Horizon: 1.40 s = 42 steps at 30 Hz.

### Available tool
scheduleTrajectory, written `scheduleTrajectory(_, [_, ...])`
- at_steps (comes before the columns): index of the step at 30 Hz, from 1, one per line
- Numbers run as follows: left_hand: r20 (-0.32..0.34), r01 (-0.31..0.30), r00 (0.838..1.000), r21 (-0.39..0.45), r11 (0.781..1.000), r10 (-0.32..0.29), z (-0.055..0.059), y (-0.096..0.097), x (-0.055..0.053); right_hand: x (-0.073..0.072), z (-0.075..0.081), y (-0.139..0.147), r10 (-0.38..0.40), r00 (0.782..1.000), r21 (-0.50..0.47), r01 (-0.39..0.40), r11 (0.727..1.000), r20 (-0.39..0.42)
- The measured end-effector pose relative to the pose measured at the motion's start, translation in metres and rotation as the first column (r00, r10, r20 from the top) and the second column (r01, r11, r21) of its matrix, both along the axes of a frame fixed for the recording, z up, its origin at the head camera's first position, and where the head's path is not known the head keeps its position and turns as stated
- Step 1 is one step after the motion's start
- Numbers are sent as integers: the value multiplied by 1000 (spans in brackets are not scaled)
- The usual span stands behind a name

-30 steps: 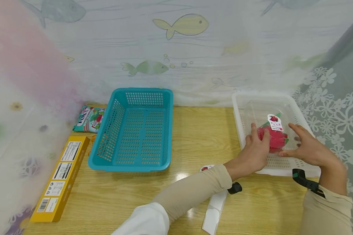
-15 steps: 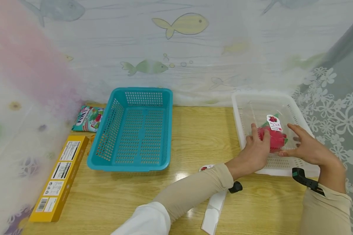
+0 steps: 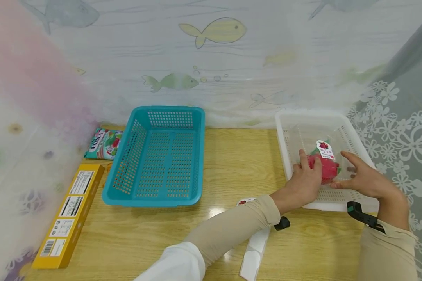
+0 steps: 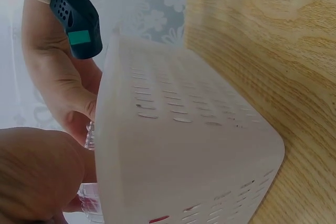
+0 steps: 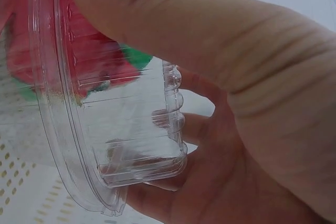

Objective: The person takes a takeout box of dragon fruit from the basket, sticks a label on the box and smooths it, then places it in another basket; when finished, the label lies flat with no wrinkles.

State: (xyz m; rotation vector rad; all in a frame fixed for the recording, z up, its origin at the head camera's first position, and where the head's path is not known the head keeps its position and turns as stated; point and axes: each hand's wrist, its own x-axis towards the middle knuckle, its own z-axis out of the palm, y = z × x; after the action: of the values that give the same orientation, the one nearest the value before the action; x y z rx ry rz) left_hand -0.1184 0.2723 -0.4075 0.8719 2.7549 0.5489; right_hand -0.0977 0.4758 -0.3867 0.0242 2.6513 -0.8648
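Observation:
A clear plastic clamshell box [image 5: 139, 124] holds a pink dragon fruit [image 3: 330, 170] with green tips. Its lid bears a white label [image 3: 325, 150] with a red fruit picture. The box is inside the white basket [image 3: 359, 141], within its rim. My left hand [image 3: 305, 182] grips the box's near left side, thumb and fingers spread over it. On the other side my right hand [image 3: 367, 180] holds it, thumb at the near edge and fingers round the wall in the right wrist view. The white basket's wall [image 4: 157, 156] hides much of the box in the left wrist view.
A teal basket [image 3: 107, 203] stands left of centre on the wooden table. Beside it are a FOX'S candy bag [image 3: 103, 144] and a long yellow box [image 3: 68, 218]. A strip of labels [image 3: 253, 253] lies under my left forearm. A patterned curtain hangs behind.
The far edge of the clear box has come down slightly inside the white basket, with both hands staying on it. The head view has shifted a little; the other things stay in place.

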Motion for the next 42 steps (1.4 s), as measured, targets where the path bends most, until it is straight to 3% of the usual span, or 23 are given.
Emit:
scheduleTrajectory(12, [0,-15,1000,-48,999,15,-2,5,0,-2,-7,2,-6,1000,6,6,1000,8])
scheduleTrajectory(22, [-93,-12,996,-137,991,-1,-3,7,2,-4,-11,3,-7,1000,14,7,1000,16])
scheduleTrajectory(31, [-234,5,971,-182,983,-49,-8,5,4,-7,-11,4,-3,1000,53,3,999,17])
scheduleTrajectory(37, [-234,-14,971,-236,972,-43,-9,8,6,-9,-10,3,7,1000,76,-7,997,2])
scheduleTrajectory(42, [-277,-36,960,-275,961,-43,-8,7,8,-11,-12,1,18,1000,82,-17,996,-7])
